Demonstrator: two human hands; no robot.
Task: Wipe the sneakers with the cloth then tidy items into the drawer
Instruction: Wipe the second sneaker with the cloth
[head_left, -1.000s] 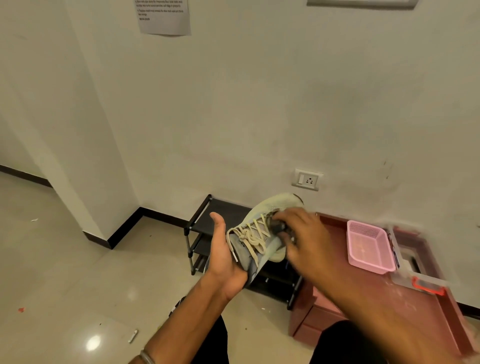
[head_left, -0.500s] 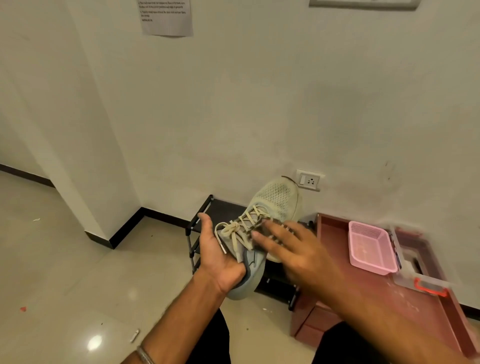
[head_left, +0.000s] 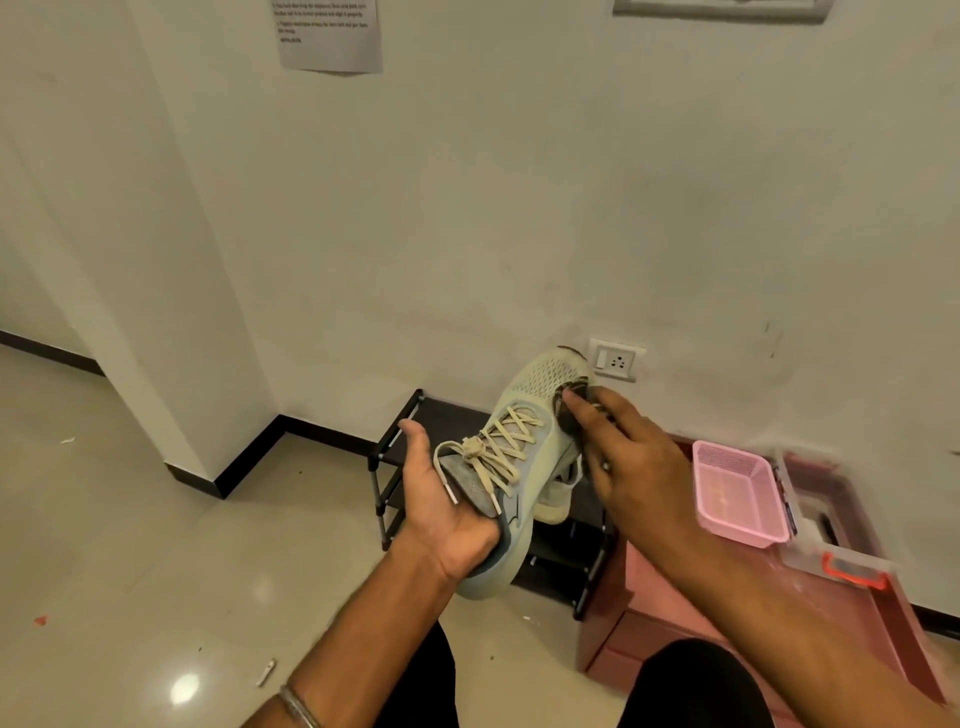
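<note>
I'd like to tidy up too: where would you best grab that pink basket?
Grip the pink basket by its near rim, coming from above. It sits upright on the reddish cabinet with its mouth open, and the clear box crowds its right side, so the top edge looks freest.

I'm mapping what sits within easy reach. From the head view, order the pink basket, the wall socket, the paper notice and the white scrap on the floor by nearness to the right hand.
1. Pink basket, just right of the right hand.
2. Wall socket, just above it on the wall.
3. White scrap, floor, lower left.
4. Paper notice, high on the wall.
</note>
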